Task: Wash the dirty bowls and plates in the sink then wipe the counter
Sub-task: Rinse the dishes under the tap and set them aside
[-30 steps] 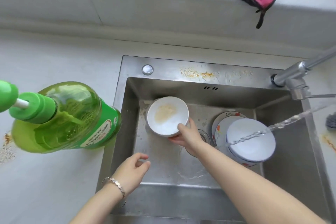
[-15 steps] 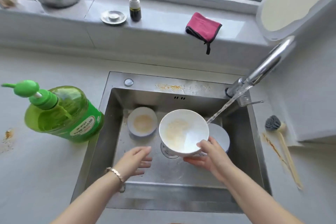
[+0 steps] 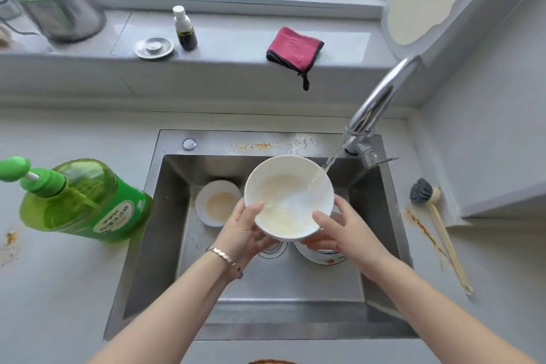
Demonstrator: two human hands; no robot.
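Note:
I hold a white bowl [image 3: 288,195] above the steel sink [image 3: 165,216], tilted toward me, with pale residue and water inside. My left hand [image 3: 243,227] grips its left rim, thumb over the edge. My right hand [image 3: 339,229] grips the right rim the same way. Water from the chrome faucet [image 3: 375,106] streams into the bowl's right side. A second dirty white bowl [image 3: 217,202] sits on the sink floor at back left. A plate [image 3: 322,253] with orange marks lies under my right hand, mostly hidden.
A green dish-soap pump bottle [image 3: 85,201] stands on the counter left of the sink. A dish brush [image 3: 437,224] lies on the right counter beside orange smears. On the window ledge are a pink cloth [image 3: 294,50], a small spray bottle [image 3: 184,28], a drain stopper [image 3: 153,47] and a steel pot [image 3: 56,6].
My right hand lifted the bowl from the sink floor up into the water stream. My left hand came up and took hold of the bowl's left rim. The view tilted upward.

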